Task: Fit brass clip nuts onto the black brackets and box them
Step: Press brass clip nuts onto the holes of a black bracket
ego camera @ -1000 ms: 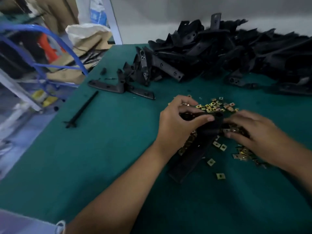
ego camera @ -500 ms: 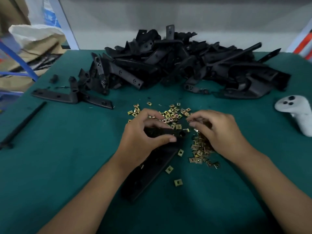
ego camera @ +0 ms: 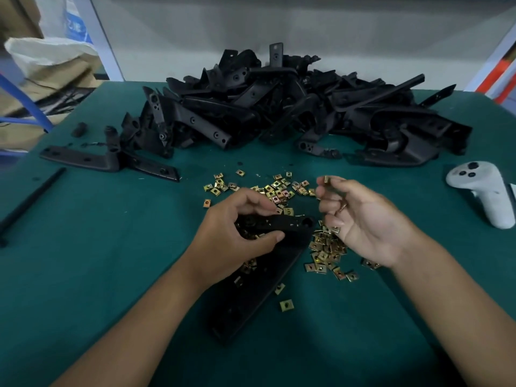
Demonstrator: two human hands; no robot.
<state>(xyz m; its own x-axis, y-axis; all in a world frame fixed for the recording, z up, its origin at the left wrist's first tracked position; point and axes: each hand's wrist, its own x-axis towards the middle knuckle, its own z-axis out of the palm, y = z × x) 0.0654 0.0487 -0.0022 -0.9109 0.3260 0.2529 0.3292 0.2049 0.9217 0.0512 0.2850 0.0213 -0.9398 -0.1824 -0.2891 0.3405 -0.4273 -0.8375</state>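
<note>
Long black plastic bracket (ego camera: 259, 277): axis 7-to-1 o'clock, upper end pinched in left hand (ego camera: 237, 236). Small brass clip nut (ego camera: 326, 180): pinched at right hand (ego camera: 360, 219) fingertips, 1 o'clock of bracket end, apart.

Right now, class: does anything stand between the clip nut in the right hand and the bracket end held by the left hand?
Nothing visible does. The right hand pinches a brass clip nut above the loose nuts; open air separates it from the black bracket gripped by the left hand.
</note>
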